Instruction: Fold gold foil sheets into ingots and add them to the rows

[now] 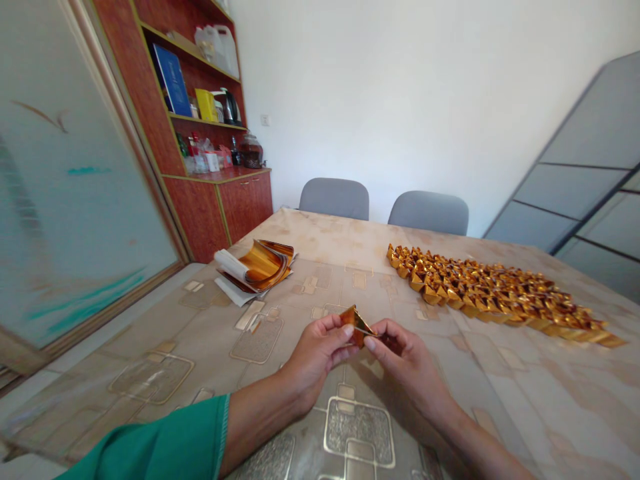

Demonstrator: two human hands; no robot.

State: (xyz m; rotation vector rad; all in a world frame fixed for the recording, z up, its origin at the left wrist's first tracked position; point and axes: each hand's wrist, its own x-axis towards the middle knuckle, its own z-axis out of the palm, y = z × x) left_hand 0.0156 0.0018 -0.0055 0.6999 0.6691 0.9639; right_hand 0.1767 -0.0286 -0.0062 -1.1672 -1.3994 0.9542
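A small folded piece of gold foil paper (356, 322) is pinched between both my hands, just above the table (200, 347). My left hand (315, 357) grips its left side with thumb and fingers closed. My right hand (403, 360) pinches its right side. To the right on the table lie several finished gold folded pieces (495, 293) set in rows. A curled stack of gold foil sheets (260, 265) lies to the left, beyond my hands.
Two grey chairs (334, 197) (429, 212) stand at the table's far side. A red-brown cabinet (215, 200) with shelves of bottles, a kettle and a blue book stands at the back left. A frosted glass door (75, 187) is on the left.
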